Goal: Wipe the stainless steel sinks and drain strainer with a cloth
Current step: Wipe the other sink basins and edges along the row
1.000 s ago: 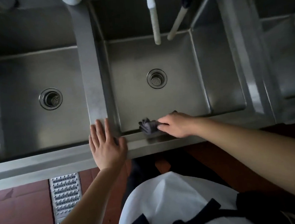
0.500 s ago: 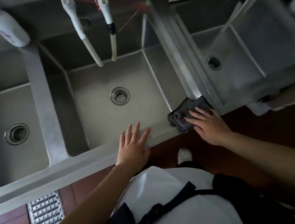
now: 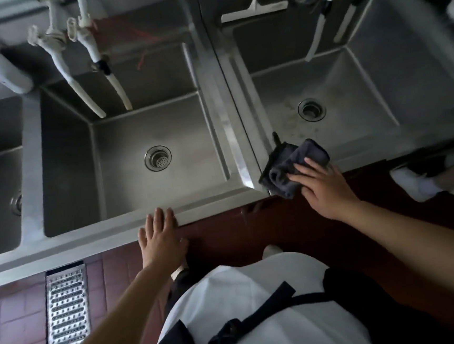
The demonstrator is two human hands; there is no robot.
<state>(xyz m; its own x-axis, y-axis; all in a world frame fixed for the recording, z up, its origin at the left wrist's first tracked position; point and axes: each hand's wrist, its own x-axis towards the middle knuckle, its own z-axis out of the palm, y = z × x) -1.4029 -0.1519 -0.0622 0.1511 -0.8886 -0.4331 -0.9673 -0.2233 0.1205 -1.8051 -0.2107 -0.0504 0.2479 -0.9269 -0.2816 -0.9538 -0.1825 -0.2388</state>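
**Cloth at the front rim, right-hand basin next**

My right hand (image 3: 323, 188) lay on the dark cloth (image 3: 292, 167), fingers straight and spread, pressing it flat rather than clutching it. The cloth was bunched in folds and sat on the front rim of the right sink (image 3: 361, 154), at its near-left corner, just beside the seam where this unit met the middle sink (image 3: 209, 198). One corner of the cloth stuck up over the basin edge. A flat palm made sense there: the rim is a narrow strip, and pressure from above keeps the folds in contact with the steel.

My left hand (image 3: 161, 232) rested on the front rim of the middle sink, fingers straight and together, holding nothing. I judged it a brace for leaning over.

Middle basin: the drain strainer (image 3: 158, 158) sat in its drain, well apart from the cloth. Two white taps (image 3: 82, 72) hung over the back.

Right basin: faint yellowish marks on the floor near its drain (image 3: 311, 109); I could not tell whether a strainer sat in it. A white squeegee (image 3: 254, 7) hung at the back wall.

Judgement: the rim pass was in hand, and the stained floor of the right basin looked like the work left.

Someone's white shoe (image 3: 413, 185) stood at far right.
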